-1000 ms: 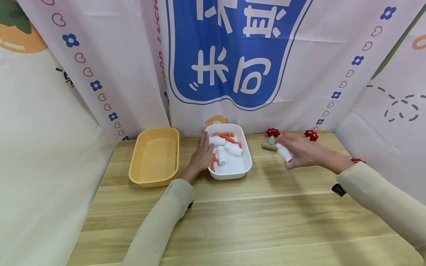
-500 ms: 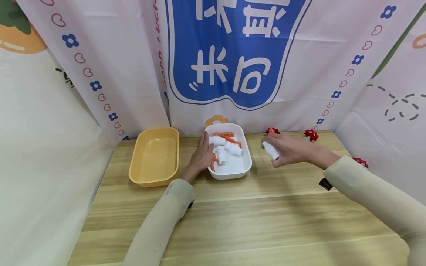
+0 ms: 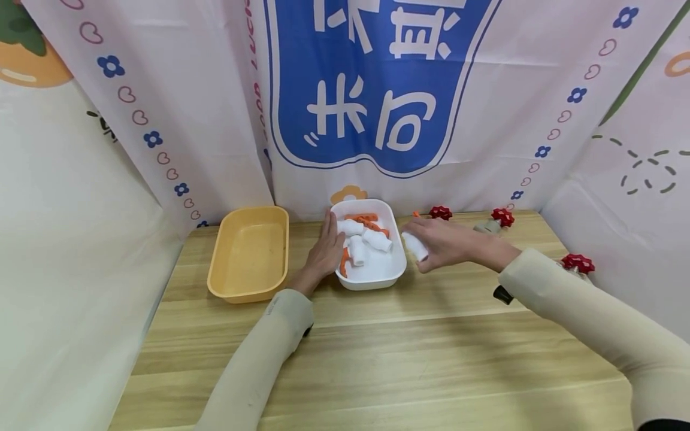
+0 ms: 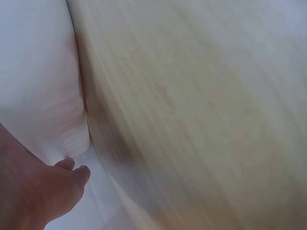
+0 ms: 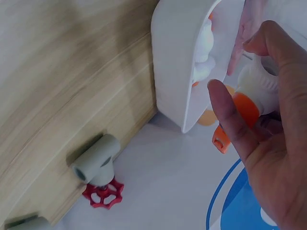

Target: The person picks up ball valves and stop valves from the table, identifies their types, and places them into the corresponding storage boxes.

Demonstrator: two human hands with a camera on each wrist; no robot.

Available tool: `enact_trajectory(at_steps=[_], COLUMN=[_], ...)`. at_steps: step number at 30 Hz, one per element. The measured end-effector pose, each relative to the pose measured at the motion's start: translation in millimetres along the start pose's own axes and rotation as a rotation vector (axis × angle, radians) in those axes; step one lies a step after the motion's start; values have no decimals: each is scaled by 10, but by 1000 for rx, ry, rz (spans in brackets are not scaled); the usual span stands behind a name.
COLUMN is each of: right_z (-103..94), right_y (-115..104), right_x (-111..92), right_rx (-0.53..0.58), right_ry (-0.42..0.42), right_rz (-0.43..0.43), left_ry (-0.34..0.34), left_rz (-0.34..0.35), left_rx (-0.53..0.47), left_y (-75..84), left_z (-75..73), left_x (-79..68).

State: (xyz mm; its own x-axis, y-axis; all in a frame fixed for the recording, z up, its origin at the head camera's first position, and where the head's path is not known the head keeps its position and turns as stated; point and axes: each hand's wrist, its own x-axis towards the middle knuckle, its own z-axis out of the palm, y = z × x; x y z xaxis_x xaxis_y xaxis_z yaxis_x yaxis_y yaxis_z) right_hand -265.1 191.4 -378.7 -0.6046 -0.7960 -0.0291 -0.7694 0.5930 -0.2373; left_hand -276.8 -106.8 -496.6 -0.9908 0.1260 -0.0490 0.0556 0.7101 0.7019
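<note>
My right hand (image 3: 447, 240) grips a white plastic ball valve (image 3: 415, 246) close to the right rim of the white tray (image 3: 402, 263). The valve's orange handle (image 5: 247, 111) and its ribbed, hollow end show between thumb and fingers in the right wrist view. Inside the tray lie several similar white valves (image 3: 377, 240) with orange handles. My left hand (image 3: 324, 252) rests along the tray's left side, its fingers straight and the fingertips near the back rim. Only part of this left hand (image 4: 48, 194) appears in the left wrist view, against the white tray wall.
A yellow tray (image 3: 250, 254) stands left of my left hand. Grey valves with red handwheels sit at the back right: one (image 3: 489, 226) by the curtain (image 3: 474, 179), another (image 3: 578, 264) at the table's right edge, a third with its wheel (image 3: 441, 212) behind my right hand.
My right hand has carried the white ball valve leftward, from among the grey valves to the white tray's right side. The left hand and both trays stay where they were.
</note>
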Motion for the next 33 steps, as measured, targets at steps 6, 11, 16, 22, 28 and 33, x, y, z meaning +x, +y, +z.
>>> enact_trajectory(at_steps=[6,11,16,22,28,33], right_z=[64,85,116,187,273,347], right_y=[-79,-132,-157,-170,-180,-185], right_x=[126,215,304,400,499,568], right_rx=[-2,-10,9,44,64,65], right_ry=[12,-18,-51,-69,-59,-50], right_rz=[-46,-50,-36,-14,-19,-39], left_ry=[1,9,15,12,21,14], left_rz=[-2,8,34,33,33,24], left_rx=[3,8,-1,7,-1,1], left_y=[-9,-10,-17,-38,-22,-13], left_z=[1,2,-3,10,4,-5], left_x=[8,3,0,3,-2,-4])
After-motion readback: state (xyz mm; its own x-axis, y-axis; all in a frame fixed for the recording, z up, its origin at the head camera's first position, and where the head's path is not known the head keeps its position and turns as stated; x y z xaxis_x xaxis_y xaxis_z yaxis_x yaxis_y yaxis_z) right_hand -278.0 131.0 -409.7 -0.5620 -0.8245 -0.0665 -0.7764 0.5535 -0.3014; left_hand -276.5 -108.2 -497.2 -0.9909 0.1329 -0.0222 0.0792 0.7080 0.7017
